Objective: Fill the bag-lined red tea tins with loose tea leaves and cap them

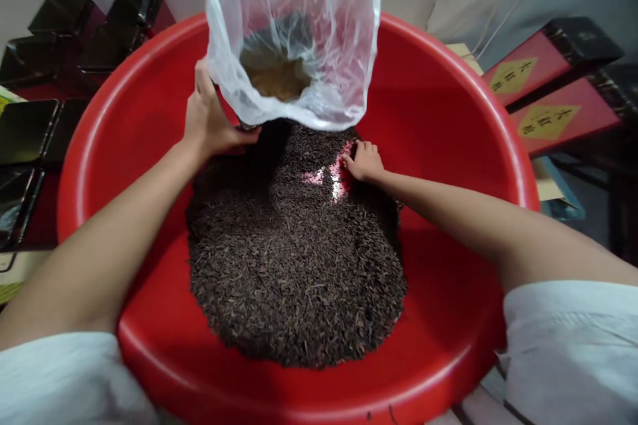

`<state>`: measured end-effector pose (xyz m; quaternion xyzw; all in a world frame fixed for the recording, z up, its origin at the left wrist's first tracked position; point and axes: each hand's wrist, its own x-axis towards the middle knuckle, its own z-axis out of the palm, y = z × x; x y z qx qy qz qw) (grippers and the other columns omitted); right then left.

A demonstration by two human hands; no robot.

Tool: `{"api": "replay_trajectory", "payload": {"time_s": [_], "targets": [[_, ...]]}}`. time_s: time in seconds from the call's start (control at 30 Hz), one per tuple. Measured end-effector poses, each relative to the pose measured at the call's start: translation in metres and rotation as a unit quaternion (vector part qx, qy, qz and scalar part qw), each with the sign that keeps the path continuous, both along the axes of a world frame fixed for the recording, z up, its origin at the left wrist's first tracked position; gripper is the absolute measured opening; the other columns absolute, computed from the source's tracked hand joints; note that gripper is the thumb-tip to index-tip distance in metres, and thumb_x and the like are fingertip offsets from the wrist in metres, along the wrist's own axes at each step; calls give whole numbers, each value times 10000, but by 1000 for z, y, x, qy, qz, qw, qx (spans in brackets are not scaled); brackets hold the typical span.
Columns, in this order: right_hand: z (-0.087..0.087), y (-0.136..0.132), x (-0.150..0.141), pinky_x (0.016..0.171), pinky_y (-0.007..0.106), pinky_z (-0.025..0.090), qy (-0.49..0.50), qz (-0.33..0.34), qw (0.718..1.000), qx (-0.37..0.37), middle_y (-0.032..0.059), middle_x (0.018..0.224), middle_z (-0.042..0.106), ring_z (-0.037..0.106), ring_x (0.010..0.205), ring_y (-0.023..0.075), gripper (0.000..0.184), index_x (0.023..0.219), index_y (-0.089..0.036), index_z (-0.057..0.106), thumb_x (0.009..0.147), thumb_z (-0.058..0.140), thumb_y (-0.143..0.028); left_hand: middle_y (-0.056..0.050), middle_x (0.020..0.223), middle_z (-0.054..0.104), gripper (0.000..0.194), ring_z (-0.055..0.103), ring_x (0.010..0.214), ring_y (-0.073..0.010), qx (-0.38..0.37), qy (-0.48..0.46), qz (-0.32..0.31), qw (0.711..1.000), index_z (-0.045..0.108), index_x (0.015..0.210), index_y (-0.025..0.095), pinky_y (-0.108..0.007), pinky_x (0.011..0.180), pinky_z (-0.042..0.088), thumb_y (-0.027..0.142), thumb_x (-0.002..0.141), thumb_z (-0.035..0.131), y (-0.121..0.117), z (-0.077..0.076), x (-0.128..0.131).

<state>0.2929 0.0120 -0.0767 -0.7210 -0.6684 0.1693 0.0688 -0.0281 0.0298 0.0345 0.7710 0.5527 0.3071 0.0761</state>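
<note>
Left hand (pixel 208 121) gripping bag (pixel 294 26) by its lower edge, above far side of tea (pixel 294 259). Right hand (pixel 365 161) clenched, fingers dug into tea just below bag. Tea heaped mid-basin (pixel 448 113). Boxes (pixel 548 89) right of basin, tins (pixel 74 33) left.

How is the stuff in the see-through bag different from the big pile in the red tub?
The clump in the plastic bag is small and light brown; the pile in the red tub is big and nearly black. The bag's clump hangs above the tub; the pile lies spread on the tub's bottom. Both look loose and crumbly.
</note>
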Motion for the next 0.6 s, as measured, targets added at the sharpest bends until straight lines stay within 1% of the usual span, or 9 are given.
{"api": "replay_trajectory", "payload": {"time_s": [0.07,0.1,0.17,0.23,0.33,0.43,0.47,0.5,0.6], "targets": [[-3,6,5,1087,471,263,16,-4,1000,11,287,1387,375,333,1308,366,645,1385,51,308,898,430,-355,-172,1345,406,1077,461,1167,-344,18,-7,66,998,272,1244,105,-483,1007,402,483,389,806,1,12,0],[-3,12,7,1100,456,252,25,-6,1000,16,275,1396,374,325,1319,350,639,1392,44,302,903,414,-353,-178,1353,399,1089,462,1176,-342,23,-13,80,996,263,1239,112,-471,1002,413,451,369,823,1,16,0],[-1,27,9,1113,433,242,47,-12,998,28,256,1400,386,326,1328,324,616,1387,30,318,905,401,-344,-184,1366,388,1100,443,1214,-339,25,-27,79,996,228,1232,129,-457,1007,419,417,366,842,2,22,-1],[-1,45,4,1112,406,250,74,-25,996,43,225,1393,416,355,1318,291,575,1372,-6,355,909,386,-346,-189,1373,378,1099,417,1249,-333,24,-32,76,996,203,1221,138,-447,1019,418,407,375,851,4,24,-4],[-3,74,-16,1068,407,313,115,-69,989,59,226,1337,476,442,1257,278,564,1324,-14,398,936,296,-410,-181,1356,393,1044,461,1209,-320,16,-27,73,997,213,1197,153,-453,1003,433,389,402,848,6,22,-10],[-4,101,-45,986,409,401,162,-97,981,53,240,1253,540,531,1171,279,654,1272,1,437,948,160,-494,-150,1332,421,984,520,1128,-312,15,-27,77,997,251,1161,183,-472,947,461,398,410,850,9,18,-14],[-3,108,-54,973,395,416,178,-88,979,49,220,1237,562,551,1151,268,660,1258,-21,464,940,178,-525,-143,1328,427,973,521,1122,-312,17,-26,78,996,262,1152,188,-474,933,466,412,410,850,10,17,-15],[-2,113,-63,973,379,422,191,-73,978,45,192,1227,581,561,1144,257,645,1240,-54,496,922,249,-558,-141,1325,430,971,514,1128,-316,18,-25,78,996,269,1149,188,-473,924,468,427,409,850,10,15,-16],[2,117,-83,1004,361,410,206,-10,977,45,130,1210,614,558,1155,250,606,1182,-124,572,780,563,-578,-137,1335,421,991,482,1166,-327,13,-15,72,997,267,1179,184,-482,934,455,496,427,831,12,13,-16]]}}
